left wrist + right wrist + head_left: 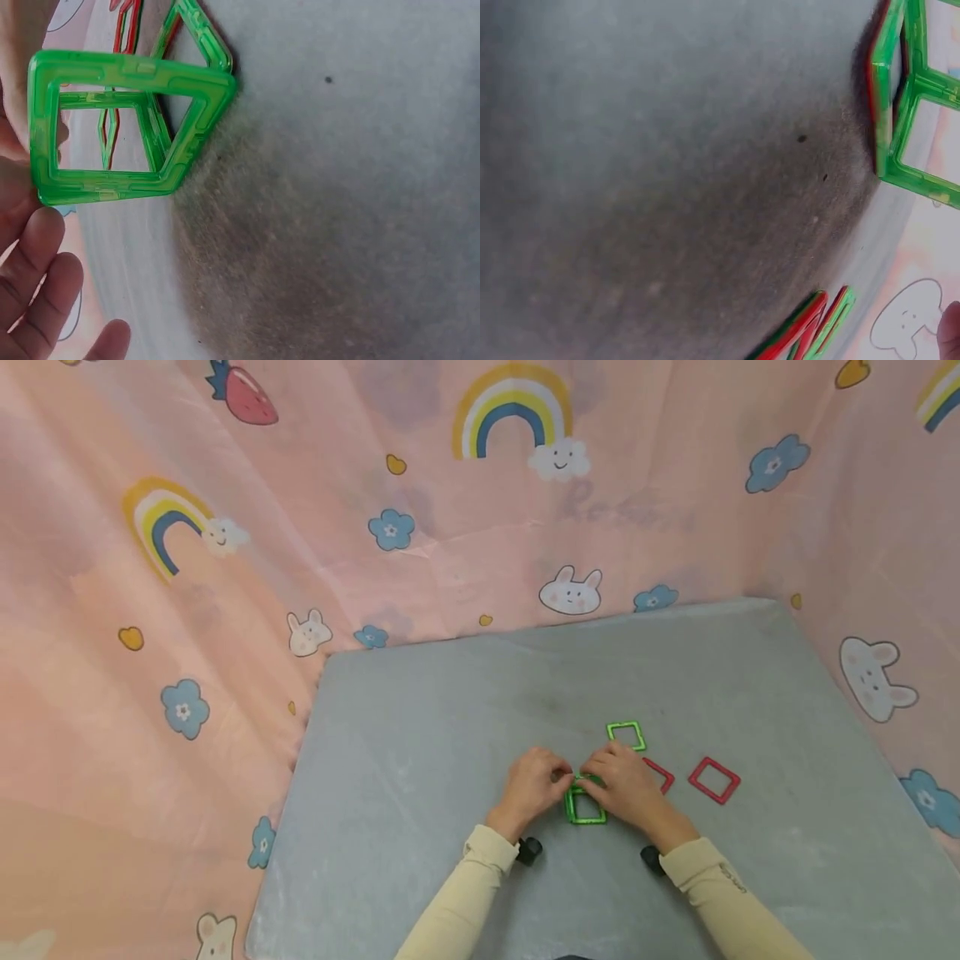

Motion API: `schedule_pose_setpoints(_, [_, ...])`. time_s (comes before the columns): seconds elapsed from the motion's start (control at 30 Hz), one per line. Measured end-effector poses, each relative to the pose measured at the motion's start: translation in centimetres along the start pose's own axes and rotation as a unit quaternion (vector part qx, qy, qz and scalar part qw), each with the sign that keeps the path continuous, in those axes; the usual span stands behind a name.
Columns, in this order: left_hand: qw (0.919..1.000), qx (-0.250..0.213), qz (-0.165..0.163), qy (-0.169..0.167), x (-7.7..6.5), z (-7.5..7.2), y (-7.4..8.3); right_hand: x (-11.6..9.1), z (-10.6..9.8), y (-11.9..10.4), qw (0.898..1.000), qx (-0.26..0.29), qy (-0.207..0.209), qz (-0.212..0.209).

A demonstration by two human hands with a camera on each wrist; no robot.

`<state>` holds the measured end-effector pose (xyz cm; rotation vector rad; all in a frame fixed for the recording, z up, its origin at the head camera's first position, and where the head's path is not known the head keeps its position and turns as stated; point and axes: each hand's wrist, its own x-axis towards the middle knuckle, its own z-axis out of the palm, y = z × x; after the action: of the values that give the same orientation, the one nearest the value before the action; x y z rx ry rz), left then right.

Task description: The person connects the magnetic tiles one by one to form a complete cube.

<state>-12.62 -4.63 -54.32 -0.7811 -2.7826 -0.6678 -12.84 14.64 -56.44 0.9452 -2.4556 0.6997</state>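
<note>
Several green see-through square magnetic tiles (pixel 590 822), open frames, stand joined at angles between the two hands. From the left, my left hand (pixel 534 785) pinches their far edge with thumb and index finger. In the left wrist view its fingers (pixel 56 289) are at the corner of an upright green tile (pixel 135 67), the others loosely bent. My right hand (pixel 622 781) meets the same edge from the right, its thumb and fingertips gripping the tile. The right wrist view has one tile (pixel 881 97) flat on the table and others upright; most of that hand is out of frame.
Beyond the right hand lies a loose green tile (pixel 622 724). A red tile (pixel 662 769) is partly hidden by that hand, and another red tile (pixel 723 768) lies farther right. The grey-covered table (pixel 420 760) meets a pink patterned curtain (pixel 450 577) behind.
</note>
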Motion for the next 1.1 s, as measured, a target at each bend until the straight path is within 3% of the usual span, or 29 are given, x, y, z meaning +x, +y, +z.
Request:
schedule_pose_setpoints(0.27, [0.9998, 0.01, -0.014, -0.012, 0.0, -0.1, 0.1, -0.8, -1.3, 0.9, 0.995, -0.007, 0.043, 0.091])
schedule_pose_setpoints(0.43, [0.9993, 0.013, -0.013, -0.034, 0.1, -0.1, 0.0, -2.2, -3.2, 2.2, 0.977, -0.033, 0.061, 0.201])
schedule_pose_setpoints(0.57, [0.9984, 0.023, -0.007, -0.052, 0.2, -0.2, -0.1, -3.1, -4.2, 3.0, 0.961, -0.04, 0.034, 0.272])
schedule_pose_setpoints(0.7, [0.9976, 0.037, 0.002, -0.059, 0.2, -0.2, 0.0, -2.8, -4.5, 3.3, 0.948, -0.038, -0.008, 0.315])
schedule_pose_setpoints(0.93, [0.9977, 0.042, 0.026, -0.047, 0.4, -0.3, 0.2, -1.5, -3.8, 4.1, 0.935, -0.049, -0.067, 0.345])
schedule_pose_setpoints(1.1, [0.9985, 0.045, 0.03, -0.012, 0.6, -0.2, 0.0, -0.8, -3.0, 4.8, 0.924, -0.065, -0.09, 0.367])
